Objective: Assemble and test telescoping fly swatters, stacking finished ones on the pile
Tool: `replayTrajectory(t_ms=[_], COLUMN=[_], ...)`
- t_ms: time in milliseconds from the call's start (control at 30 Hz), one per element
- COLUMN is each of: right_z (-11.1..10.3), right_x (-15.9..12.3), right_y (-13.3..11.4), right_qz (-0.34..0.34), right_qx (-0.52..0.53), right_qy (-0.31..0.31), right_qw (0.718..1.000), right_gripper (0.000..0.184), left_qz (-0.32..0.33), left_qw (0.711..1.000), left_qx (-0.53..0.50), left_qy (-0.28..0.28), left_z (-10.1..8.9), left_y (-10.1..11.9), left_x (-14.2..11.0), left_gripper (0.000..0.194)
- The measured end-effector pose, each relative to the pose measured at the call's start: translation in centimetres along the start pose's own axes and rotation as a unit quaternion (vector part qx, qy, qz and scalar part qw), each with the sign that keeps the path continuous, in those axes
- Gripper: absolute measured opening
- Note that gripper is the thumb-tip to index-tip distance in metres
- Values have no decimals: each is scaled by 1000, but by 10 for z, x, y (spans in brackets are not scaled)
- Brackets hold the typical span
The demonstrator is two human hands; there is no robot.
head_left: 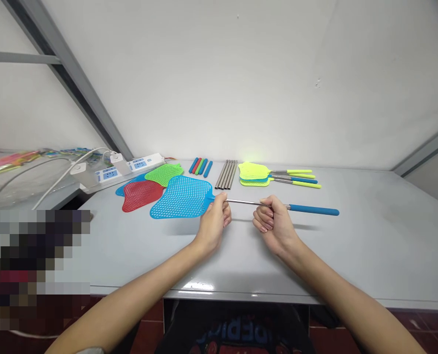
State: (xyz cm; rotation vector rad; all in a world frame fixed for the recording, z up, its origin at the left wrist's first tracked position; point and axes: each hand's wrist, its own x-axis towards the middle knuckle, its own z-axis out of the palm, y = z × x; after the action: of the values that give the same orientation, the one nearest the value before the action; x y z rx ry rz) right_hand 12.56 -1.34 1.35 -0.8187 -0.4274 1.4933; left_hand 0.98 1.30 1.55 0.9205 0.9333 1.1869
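Our left hand (213,223) is closed around the steel shaft (248,202) of a fly swatter, just behind its blue mesh head (180,197). Our right hand (274,223) is curled around the same shaft, just before the blue handle (314,210). The swatter lies across the front of a grey table (366,246). Loose red mesh head (141,195) and green mesh head (163,173) sit left of the blue one. Along the back edge we see coloured handle sleeves (200,167), a row of steel rods (226,174) and stacked yellow-green fly swatters (278,174). A white power strip (130,167) sits at the upper left.
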Motion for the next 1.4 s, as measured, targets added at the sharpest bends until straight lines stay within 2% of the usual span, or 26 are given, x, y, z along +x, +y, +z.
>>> replayTrajectory(t_ms=[267,500,600,767,933,1100,1200,1300,1400], right_z=[-1,-7,-8,-4,-2,-3,-5,-7,-7], right_x=[0,3,2,-5,-8,-11,-9,-8,-8], right_y=[-1,-2,-3,-3,-3,-1,1,1,1], right_qz=[-2,10,34,-6,16,92,97,92,82], right_qx=[5,1,-41,-100,-109,-186,-197,-200,-222], right_qy=[-4,-2,-30,-97,-141,-222,-216,-208,-218], right_qw=[1000,1000,998,990,984,953,951,953,947], right_gripper=[34,34,36,38,38,37,40,43,41], left_qz=[11,0,8,40,40,-11,-52,-97,-100], left_qw=[1000,998,998,998,992,970,951,937,933], left_qx=[13,38,20,-3,13,83,114,93,66], left_qy=[-3,-54,-51,-52,-116,-227,-284,-321,-340], left_z=[-1,-4,-6,-10,-10,-11,-13,-14,-15], left_y=[2,0,-2,-1,-2,-6,-6,-6,-6], left_x=[1,0,0,-1,-5,-13,-15,-14,-13], left_gripper=[35,38,38,39,35,39,47,50,49])
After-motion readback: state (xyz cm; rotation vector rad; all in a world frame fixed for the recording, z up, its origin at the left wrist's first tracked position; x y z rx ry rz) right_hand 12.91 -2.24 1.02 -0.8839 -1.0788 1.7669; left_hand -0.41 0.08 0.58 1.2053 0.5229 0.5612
